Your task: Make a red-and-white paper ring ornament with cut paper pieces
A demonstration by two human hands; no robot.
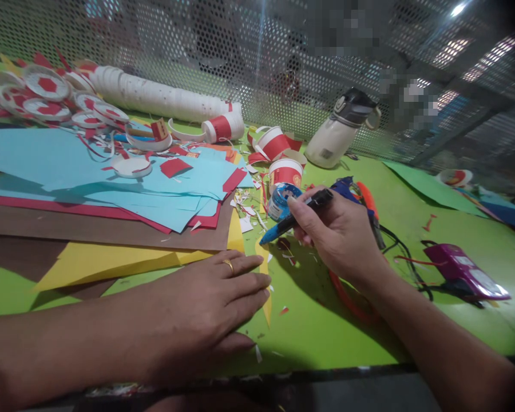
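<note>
My left hand (223,294) lies flat on the green table, palm down with fingers stretched out and a ring on one finger. Its fingertips touch a narrow yellow paper strip (266,303). In my right hand (339,232) is a marker (296,217) with a black barrel and a blue front end, its tip pointing down-left just over the strip's upper end. Behind the marker, a round blue-labelled container (281,201) stands close to a red and white paper cup (285,173). Whether the marker tip is capped I cannot tell.
Stacked light blue sheets (163,189), brown paper (111,229) and yellow paper (124,266) spread leftward. Cut cup pieces (47,83) and a long cup stack (154,94) lie behind. A white bottle (337,134), a purple device (466,272) and orange-handled scissors (366,197) are to the right.
</note>
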